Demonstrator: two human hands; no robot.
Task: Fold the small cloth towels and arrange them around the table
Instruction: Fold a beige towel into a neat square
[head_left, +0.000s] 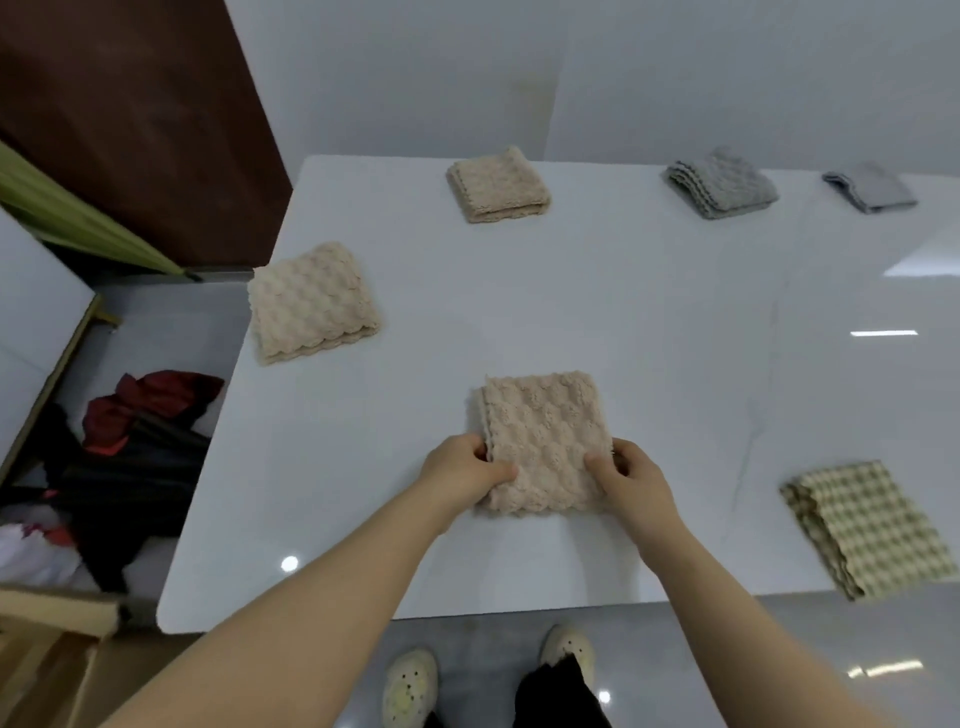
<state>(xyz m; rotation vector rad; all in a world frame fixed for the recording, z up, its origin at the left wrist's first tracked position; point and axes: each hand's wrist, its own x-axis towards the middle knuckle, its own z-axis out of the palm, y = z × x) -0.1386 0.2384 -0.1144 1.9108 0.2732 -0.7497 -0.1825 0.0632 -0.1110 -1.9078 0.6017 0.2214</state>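
Partly hidden under both hands, the peach towel (543, 441) lies folded on the white table (649, 338), its near corners covered by fingers so that the edge there is hard to trace. The left hand (462, 470) pinches the towel's left edge, thumb on top and fingers curled under the layers; the right hand (631, 475) grips the right edge the same way, thumb pressed onto the nubbly surface. Both hands are closed onto the cloth, and how many layers each has hold of cannot be told. The towel's long axis runs away from the hands toward the far side of the table, tilted slightly, with the stacked layer edges showing along its left side. Beyond the left hand and farther out lies a cream towel (311, 301), folded, overhanging the table's left edge a little. Farther ahead of the hands sits a tan towel (496, 184), and out past the right hand are a grey towel (719, 182) and a paler grey one (870, 187), which is blurred and small. Just right of the right hand, near the table's front edge, a checked towel (867, 530) lies folded at a slant. Below the arms, two pale shoes (410, 686) show on the floor, cut off by the frame's bottom edge.
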